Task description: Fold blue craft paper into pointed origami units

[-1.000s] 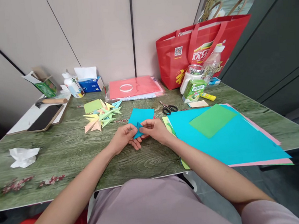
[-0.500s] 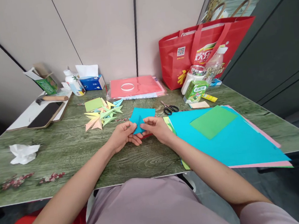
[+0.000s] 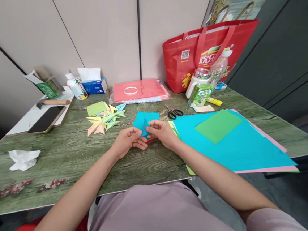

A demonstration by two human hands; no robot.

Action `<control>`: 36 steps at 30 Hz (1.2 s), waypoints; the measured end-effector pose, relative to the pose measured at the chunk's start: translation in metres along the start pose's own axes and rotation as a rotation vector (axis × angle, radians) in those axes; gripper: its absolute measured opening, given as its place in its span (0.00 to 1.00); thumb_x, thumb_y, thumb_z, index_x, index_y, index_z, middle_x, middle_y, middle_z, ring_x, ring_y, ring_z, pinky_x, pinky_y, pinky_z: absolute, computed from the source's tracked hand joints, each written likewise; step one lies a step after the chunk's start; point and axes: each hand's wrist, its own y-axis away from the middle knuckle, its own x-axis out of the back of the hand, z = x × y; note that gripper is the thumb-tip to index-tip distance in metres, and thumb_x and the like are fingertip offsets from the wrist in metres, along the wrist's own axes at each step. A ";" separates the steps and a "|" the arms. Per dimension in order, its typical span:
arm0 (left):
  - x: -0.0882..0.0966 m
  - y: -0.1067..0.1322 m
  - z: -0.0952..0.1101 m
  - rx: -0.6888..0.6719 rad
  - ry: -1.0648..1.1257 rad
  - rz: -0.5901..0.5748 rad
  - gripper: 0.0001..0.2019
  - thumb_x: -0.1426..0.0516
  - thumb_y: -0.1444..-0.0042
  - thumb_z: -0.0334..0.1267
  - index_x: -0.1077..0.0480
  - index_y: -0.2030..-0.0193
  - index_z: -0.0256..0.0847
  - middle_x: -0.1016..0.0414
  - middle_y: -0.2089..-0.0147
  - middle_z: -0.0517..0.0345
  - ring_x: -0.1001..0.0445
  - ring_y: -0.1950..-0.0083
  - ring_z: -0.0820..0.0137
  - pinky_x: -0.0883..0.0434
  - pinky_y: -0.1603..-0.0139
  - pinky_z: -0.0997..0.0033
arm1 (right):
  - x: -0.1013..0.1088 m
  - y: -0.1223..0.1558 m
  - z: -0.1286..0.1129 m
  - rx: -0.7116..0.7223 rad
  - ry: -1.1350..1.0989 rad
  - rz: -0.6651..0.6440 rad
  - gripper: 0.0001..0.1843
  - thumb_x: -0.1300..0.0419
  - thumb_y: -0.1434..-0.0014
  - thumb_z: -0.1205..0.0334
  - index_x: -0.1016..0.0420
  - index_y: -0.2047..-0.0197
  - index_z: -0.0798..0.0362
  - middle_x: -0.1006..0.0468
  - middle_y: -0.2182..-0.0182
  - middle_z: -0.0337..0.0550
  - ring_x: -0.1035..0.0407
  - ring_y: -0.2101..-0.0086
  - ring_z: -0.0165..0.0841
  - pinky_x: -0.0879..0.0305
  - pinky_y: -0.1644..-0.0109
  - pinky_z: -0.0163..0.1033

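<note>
A small blue piece of folded paper (image 3: 141, 119) is held between my two hands above the middle of the table. My left hand (image 3: 129, 141) pinches its lower left edge with thumb and forefinger. From the other side, my right hand (image 3: 161, 132) grips the lower right part, where a narrow fold stands up near the thumb. Something red shows just under the right fingers; I cannot make out what it is. Beyond my left hand lie several pastel folded paper pieces (image 3: 105, 119). Black-handled scissors (image 3: 174, 112) rest past my right hand.
Large blue sheets (image 3: 236, 154) with a green square (image 3: 219, 126) on top lie at right, overhanging the front edge. A crumpled tissue (image 3: 24, 159), a phone (image 3: 47, 119) and a hammer (image 3: 53, 102) are at left. A red bag (image 3: 177, 69) and red paper pack (image 3: 146, 89) stand behind.
The fold in the blue paper stands more upright by my right thumb, and the fingers have shifted slightly. Both hands keep their hold. The view has moved a little.
</note>
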 end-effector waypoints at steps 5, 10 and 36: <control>0.000 -0.002 -0.001 -0.025 0.035 0.005 0.14 0.38 0.53 0.42 0.34 0.64 0.34 0.24 0.74 0.56 0.23 0.72 0.68 0.25 0.68 0.68 | 0.000 0.000 0.000 0.038 0.021 -0.013 0.19 0.32 0.65 0.53 0.32 0.73 0.53 0.30 0.78 0.33 0.33 0.77 0.27 0.30 0.69 0.37; 0.001 -0.003 -0.002 -0.068 0.068 0.054 0.13 0.36 0.57 0.39 0.30 0.68 0.32 0.25 0.75 0.57 0.24 0.72 0.69 0.27 0.67 0.69 | 0.001 -0.002 0.003 0.127 0.143 -0.014 0.14 0.34 0.60 0.53 0.30 0.73 0.52 0.28 0.75 0.35 0.32 0.75 0.29 0.30 0.68 0.38; 0.001 -0.007 -0.012 -0.388 -0.275 0.251 0.12 0.37 0.59 0.40 0.30 0.68 0.36 0.26 0.75 0.60 0.26 0.73 0.70 0.29 0.72 0.71 | 0.000 0.002 -0.001 0.256 0.390 -0.008 0.12 0.37 0.54 0.59 0.26 0.66 0.55 0.22 0.68 0.43 0.27 0.68 0.33 0.28 0.63 0.39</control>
